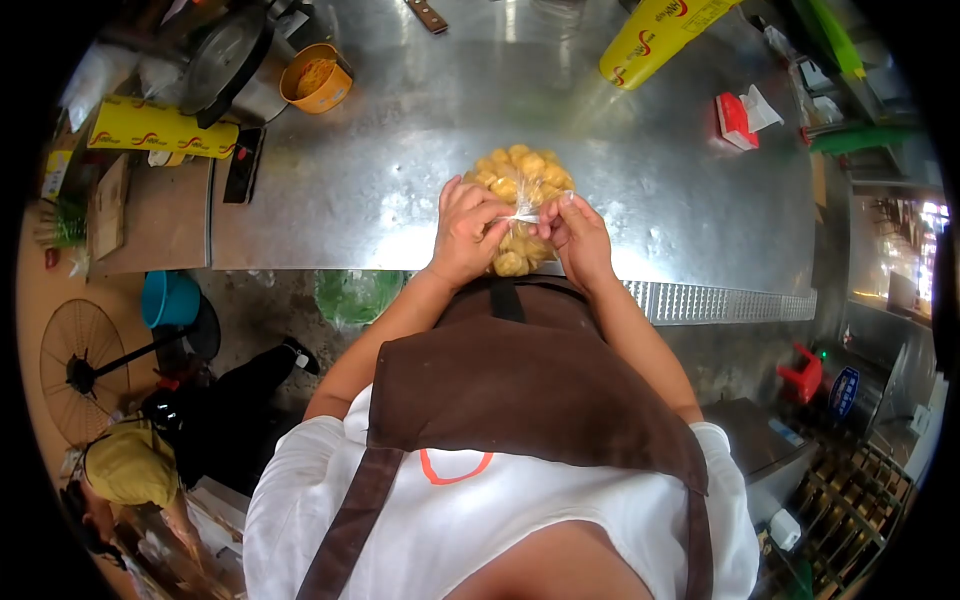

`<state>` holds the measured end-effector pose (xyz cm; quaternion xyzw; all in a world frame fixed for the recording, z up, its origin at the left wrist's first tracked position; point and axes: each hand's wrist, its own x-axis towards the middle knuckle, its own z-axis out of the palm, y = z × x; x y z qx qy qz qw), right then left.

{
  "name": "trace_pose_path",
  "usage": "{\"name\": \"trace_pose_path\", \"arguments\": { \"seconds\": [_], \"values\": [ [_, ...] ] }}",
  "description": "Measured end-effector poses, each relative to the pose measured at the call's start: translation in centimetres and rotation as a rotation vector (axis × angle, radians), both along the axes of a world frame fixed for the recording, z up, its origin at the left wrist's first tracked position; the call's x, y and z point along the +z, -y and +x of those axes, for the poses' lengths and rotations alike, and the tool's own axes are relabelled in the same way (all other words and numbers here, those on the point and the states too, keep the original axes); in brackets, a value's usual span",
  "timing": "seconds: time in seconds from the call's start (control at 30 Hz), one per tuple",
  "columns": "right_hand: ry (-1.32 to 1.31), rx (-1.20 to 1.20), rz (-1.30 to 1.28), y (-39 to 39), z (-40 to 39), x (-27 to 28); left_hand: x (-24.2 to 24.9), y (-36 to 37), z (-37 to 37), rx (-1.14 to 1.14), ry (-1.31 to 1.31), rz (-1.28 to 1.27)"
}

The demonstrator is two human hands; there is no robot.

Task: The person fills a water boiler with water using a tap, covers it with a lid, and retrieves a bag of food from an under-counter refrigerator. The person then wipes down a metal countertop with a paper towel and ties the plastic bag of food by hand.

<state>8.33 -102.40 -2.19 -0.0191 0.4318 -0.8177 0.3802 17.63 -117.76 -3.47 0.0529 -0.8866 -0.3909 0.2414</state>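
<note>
A clear plastic bag (522, 165) full of round, yellow-brown food pieces rests at the front edge of the metal table, close against my apron. Its top is gathered into a narrow white twist (522, 217) facing me. From the left, my left hand (468, 230) is closed, thumb and fingers pinching the bag at that twist. My right hand (577, 232) pinches the other side of the gathered plastic, fingertips curled together. The two hands are a small gap apart, with the twist between them.
On the metal table (380, 190) are an orange tub (316, 80), a yellow roll (650, 40) and a red tissue pack (735, 120). A large pot (232, 65) and another yellow roll (165, 128) sit left. Behind me, left, are a fan (85, 370) and another person (130, 465).
</note>
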Motion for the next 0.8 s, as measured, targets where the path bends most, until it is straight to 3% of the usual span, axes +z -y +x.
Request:
{"name": "trace_pose_path", "arguments": {
  "seconds": [0.2,0.27,0.47,0.57,0.6,0.67,0.8],
  "values": [
    [-0.148,0.094,0.187,-0.1,-0.3,-1.5,0.3,-0.2,-0.1,-0.022,0.004,-0.005],
    [-0.404,0.132,0.439,0.0,0.1,-1.0,0.6,-0.2,-0.2,-0.02,-0.001,-0.033],
    [-0.869,0.167,0.662,0.3,0.1,1.2,1.0,-0.3,-0.3,-0.023,-0.013,-0.087],
    [-0.965,0.253,0.715,0.1,0.0,0.9,0.8,-0.3,-0.4,-0.018,-0.027,-0.093],
    [-0.964,0.254,0.714,0.0,0.0,1.0,0.7,-0.3,-0.4,-0.015,-0.033,-0.105],
    [-0.705,0.378,0.654,-0.1,0.2,1.4,0.5,-0.3,-0.3,-0.012,-0.03,-0.102],
    [-0.616,0.418,0.543,-0.4,0.4,1.3,0.4,-0.2,-0.2,-0.009,0.005,-0.085]
  ]
}}
